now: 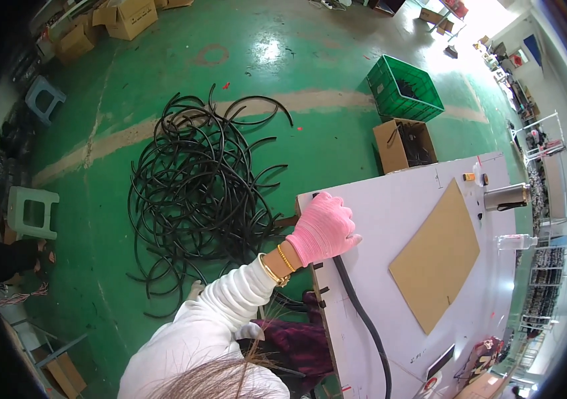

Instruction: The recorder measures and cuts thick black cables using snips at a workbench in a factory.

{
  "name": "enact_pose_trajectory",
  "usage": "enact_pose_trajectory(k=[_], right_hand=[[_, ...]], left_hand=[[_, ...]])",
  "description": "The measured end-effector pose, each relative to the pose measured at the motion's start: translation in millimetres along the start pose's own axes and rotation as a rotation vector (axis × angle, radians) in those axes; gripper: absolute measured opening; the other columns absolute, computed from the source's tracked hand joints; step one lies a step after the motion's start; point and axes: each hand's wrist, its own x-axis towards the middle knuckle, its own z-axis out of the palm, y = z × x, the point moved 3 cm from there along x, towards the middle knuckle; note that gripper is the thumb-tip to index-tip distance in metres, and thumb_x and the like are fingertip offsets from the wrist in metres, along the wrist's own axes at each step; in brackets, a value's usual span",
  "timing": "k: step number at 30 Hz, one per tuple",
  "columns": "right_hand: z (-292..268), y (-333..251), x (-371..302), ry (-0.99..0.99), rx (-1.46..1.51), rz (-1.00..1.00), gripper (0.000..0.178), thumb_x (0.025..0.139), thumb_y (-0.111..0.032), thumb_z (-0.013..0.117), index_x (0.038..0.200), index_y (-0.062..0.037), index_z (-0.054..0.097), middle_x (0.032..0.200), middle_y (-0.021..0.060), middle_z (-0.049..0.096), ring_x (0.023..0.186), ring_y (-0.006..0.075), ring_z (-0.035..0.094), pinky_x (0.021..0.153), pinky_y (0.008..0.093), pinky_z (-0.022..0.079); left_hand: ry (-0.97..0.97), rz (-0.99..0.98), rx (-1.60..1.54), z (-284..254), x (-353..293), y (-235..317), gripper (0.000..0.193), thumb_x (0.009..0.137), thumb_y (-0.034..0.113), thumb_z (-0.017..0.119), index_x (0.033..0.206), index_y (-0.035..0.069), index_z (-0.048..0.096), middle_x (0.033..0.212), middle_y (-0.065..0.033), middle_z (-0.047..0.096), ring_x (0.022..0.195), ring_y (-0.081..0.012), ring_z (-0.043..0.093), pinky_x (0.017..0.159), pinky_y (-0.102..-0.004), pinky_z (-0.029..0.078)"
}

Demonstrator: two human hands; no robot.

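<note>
My left hand (323, 229), in a pink knit glove with gold bracelets at the wrist, is closed in a fist at the near-left corner of the white tabletop (376, 213). Out from under the fist comes a black rubber tube (358, 304), curving down along the table's left side and leaving the picture at the bottom. The fingers wrap over its upper end, which the glove hides. My right hand does not show. To the left, a large tangled heap of black cut tubes (197, 179) lies on the green floor.
A tan board (438, 256) lies on the table. Beyond it are a steel flask (506, 197), a clear bottle (516, 242) and a phone (440, 362). A cardboard box (390, 147) and green crate (406, 106) stand past the far edge. Stools (33, 196) stand left.
</note>
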Motion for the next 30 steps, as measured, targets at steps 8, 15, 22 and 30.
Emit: enact_pose_trajectory(k=[8,15,22,30], right_hand=[[4.4,-3.5,-10.4,-0.094,-0.012,0.003,0.022,0.093,-0.010,0.058,0.081,-0.0165,0.040,0.053,-0.0027,0.034,0.040,0.0074,0.030,0.033,0.0215,0.020],[26.8,-18.0,-20.1,0.026,-0.079,0.013,0.020,0.093,-0.010,0.057,0.082,-0.0157,0.041,0.055,-0.0030,0.036,0.041,0.0070,0.032,0.034,0.0210,0.022],[-43.4,37.6,11.0,0.159,0.289,0.126,0.017,0.091,-0.012,0.059,0.098,-0.0130,0.044,0.062,-0.0007,0.044,0.046,0.0079,0.039,0.037,0.0221,0.027],[-61.2,87.0,-15.9,-0.015,-0.289,0.011,0.011,0.085,-0.017,0.059,0.094,-0.0110,0.056,0.062,-0.0033,0.048,0.048,0.0072,0.043,0.045,0.0228,0.034]], left_hand=[[0.159,0.003,-0.021,3.9,-3.7,-1.3,0.035,0.077,0.039,0.064,0.055,0.012,0.063,0.063,-0.0025,0.056,0.074,-0.0231,0.055,0.080,-0.0396,0.039],[0.184,0.016,-0.056,5.1,-4.2,-9.4,0.036,0.077,0.039,0.064,0.053,0.012,0.062,0.062,-0.0032,0.055,0.073,-0.0236,0.055,0.078,-0.0400,0.039],[0.023,-0.022,-0.063,-16.0,20.6,11.3,0.025,0.076,0.037,0.066,0.078,0.012,0.066,0.083,-0.0057,0.060,0.087,-0.0252,0.056,0.083,-0.0414,0.040],[0.114,0.107,0.300,18.7,5.5,4.4,0.058,0.082,0.039,0.063,0.132,0.011,0.051,0.137,-0.0168,0.048,0.128,-0.0322,0.043,0.110,-0.0449,0.029]])
